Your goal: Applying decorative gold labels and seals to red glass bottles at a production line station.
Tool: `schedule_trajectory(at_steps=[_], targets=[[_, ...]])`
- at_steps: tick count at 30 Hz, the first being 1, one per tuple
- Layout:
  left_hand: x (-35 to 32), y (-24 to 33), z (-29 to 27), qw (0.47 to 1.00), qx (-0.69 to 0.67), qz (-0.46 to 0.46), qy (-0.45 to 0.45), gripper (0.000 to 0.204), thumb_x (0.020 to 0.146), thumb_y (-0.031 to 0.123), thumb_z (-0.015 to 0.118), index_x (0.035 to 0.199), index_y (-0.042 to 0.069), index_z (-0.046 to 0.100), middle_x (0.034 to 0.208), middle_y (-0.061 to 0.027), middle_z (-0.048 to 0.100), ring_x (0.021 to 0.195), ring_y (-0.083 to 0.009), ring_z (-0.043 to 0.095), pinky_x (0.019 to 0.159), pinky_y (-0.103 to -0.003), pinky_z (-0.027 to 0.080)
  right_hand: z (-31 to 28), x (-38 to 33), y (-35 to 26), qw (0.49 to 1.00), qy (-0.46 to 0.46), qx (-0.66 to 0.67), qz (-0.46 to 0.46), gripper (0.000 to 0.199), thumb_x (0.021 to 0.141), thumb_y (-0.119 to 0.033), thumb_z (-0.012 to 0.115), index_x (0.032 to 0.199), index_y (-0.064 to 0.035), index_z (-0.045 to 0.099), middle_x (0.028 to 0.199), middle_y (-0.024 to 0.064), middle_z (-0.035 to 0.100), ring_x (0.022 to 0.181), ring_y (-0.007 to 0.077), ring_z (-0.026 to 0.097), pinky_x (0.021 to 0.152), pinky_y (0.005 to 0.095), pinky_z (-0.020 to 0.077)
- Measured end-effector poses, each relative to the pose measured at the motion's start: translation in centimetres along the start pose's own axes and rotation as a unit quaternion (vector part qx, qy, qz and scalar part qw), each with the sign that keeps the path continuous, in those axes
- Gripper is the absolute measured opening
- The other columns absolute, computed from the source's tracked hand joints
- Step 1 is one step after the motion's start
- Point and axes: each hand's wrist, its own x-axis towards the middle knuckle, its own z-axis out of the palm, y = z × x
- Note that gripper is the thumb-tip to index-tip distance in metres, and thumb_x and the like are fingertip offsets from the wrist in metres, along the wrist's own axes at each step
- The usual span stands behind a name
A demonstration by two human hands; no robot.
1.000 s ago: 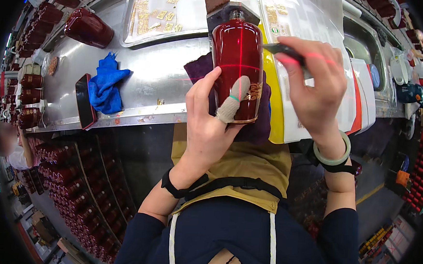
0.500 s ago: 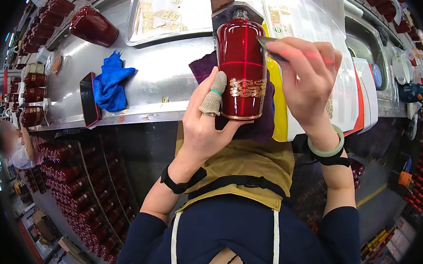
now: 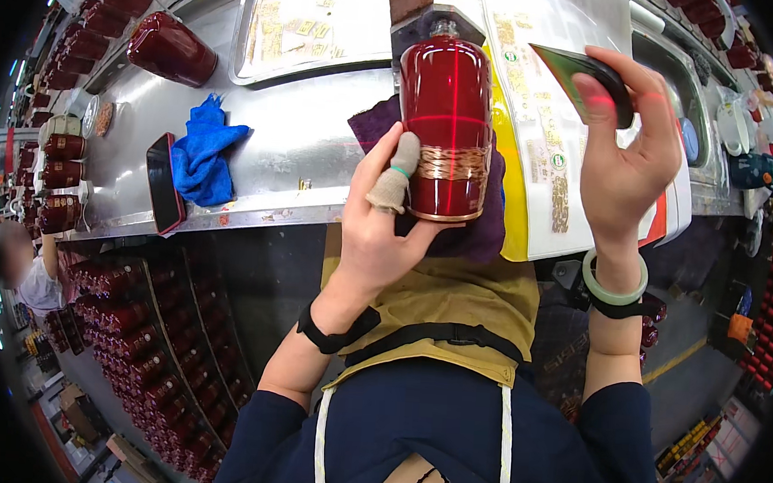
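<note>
A deep red glass bottle (image 3: 449,90) lies on a dark purple cloth (image 3: 492,195), neck pointing away from me. Gold ornament rings its lower part, and a red light cross falls on its side. My left hand (image 3: 379,219) grips the lower left side and base; a knitted finger cover (image 3: 394,178) with a green band sits on one finger. To the right of the bottle, my right hand (image 3: 631,155) is raised and apart from it. Between thumb and fingers it pinches a dark scraper (image 3: 583,72) with a thin, pointed, greenish blade.
White sheets with gold decals (image 3: 548,136) lie right of the bottle, over a yellow sheet (image 3: 514,205). A metal tray (image 3: 237,51) of decals stands at the back left. Further left are a blue cloth (image 3: 201,159), a phone (image 3: 165,184) and another red bottle (image 3: 173,49). A sink (image 3: 671,69) is at right.
My right hand has drawn the scraper away from the bottle, to the right. The bottle has turned, so its gold band now crosses its visible width. My left hand stays on it.
</note>
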Motion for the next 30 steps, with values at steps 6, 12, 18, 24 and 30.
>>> schedule_trajectory(at_steps=[6,12,18,24,30], targets=[[1.0,1.3,-0.6,0.996,0.079,0.030,-0.040,0.088,0.071,0.003,0.089,0.151,0.001,0.052,0.153,-0.0216,0.048,0.133,-0.0401,0.055,0.108,-0.047,0.048,-1.3,-1.5,0.4,0.999,-0.016,0.011,0.037,0.019,0.090,-0.007,0.081,0.107,-0.0020,0.075,0.092,0.0048,0.071,0.078,0.0133,0.062,0.070,0.0259,0.0479],[1.6,2.8,0.1,0.974,0.208,0.074,-0.056,0.072,0.069,0.008,0.089,0.138,0.009,0.069,0.150,-0.0292,0.045,0.129,-0.0446,0.056,0.104,-0.049,0.050,-0.8,-2.4,-0.1,0.997,-0.017,0.055,0.060,0.018,0.092,-0.008,0.080,0.107,-0.0013,0.074,0.091,0.0056,0.070,0.079,0.0129,0.064,0.074,0.0246,0.0503],[0.0,0.1,-0.5,0.999,0.043,0.013,-0.013,0.064,0.071,0.004,0.089,0.131,-0.005,0.068,0.148,-0.0240,0.055,0.128,-0.0409,0.061,0.103,-0.046,0.054,-1.4,-3.2,-0.1,0.996,-0.017,0.051,0.073,0.019,0.093,-0.008,0.080,0.109,-0.0007,0.073,0.092,0.0042,0.070,0.079,0.0114,0.063,0.073,0.0244,0.0505],[-1.2,0.1,-0.1,0.973,0.166,0.148,0.058,0.044,0.068,0.004,0.090,0.111,0.009,0.080,0.131,-0.0149,0.070,0.121,-0.0343,0.064,0.100,-0.042,0.055,-0.9,-5.0,-1.2,0.966,0.004,0.150,0.209,0.025,0.098,-0.008,0.075,0.121,-0.0022,0.067,0.093,0.0019,0.069,0.079,0.0057,0.061,0.069,0.0203,0.0480],[-2.3,0.1,0.2,0.978,0.177,0.088,0.073,0.043,0.068,0.008,0.093,0.108,0.002,0.080,0.131,-0.0182,0.072,0.125,-0.0360,0.063,0.101,-0.043,0.054,1.9,-7.9,-5.0,0.927,-0.083,0.202,0.303,0.021,0.096,-0.005,0.073,0.116,-0.0019,0.068,0.094,0.0063,0.069,0.078,0.0090,0.060,0.067,0.0251,0.0482]])
